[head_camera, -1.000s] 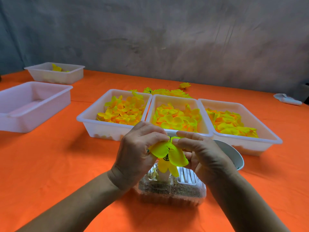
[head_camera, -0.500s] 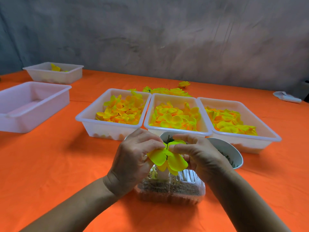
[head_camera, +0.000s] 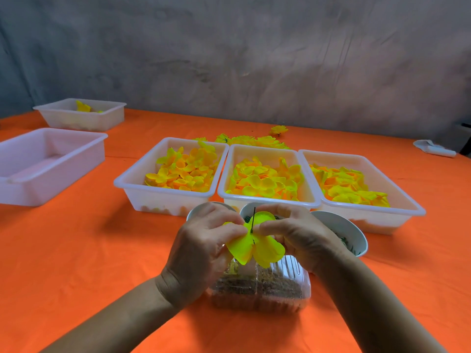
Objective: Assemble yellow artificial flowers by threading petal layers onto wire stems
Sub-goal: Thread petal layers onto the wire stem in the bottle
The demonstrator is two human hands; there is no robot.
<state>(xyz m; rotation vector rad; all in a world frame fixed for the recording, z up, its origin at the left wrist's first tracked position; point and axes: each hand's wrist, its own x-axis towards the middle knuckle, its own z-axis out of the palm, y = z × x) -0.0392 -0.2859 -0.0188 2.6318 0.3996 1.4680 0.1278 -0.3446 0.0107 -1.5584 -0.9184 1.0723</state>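
Item, lower centre of frame: bright yellow fabric petal layer (head_camera: 254,244), which we pinch with left hand (head_camera: 204,248) and right hand (head_camera: 298,238) at equal nearness, thin dark wire stem (head_camera: 253,221) rising upright through its middle between our fingertips.

Soft, even light falls from above and slightly ahead, bright enough to make the orange desk (head_camera: 76,250) vivid. Faint shadows pool under the hands and beside the white bins (head_camera: 163,197). The wide lens bends the desk's far edge, the grey wall (head_camera: 254,59) looks smeared, and fine detail is soft throughout
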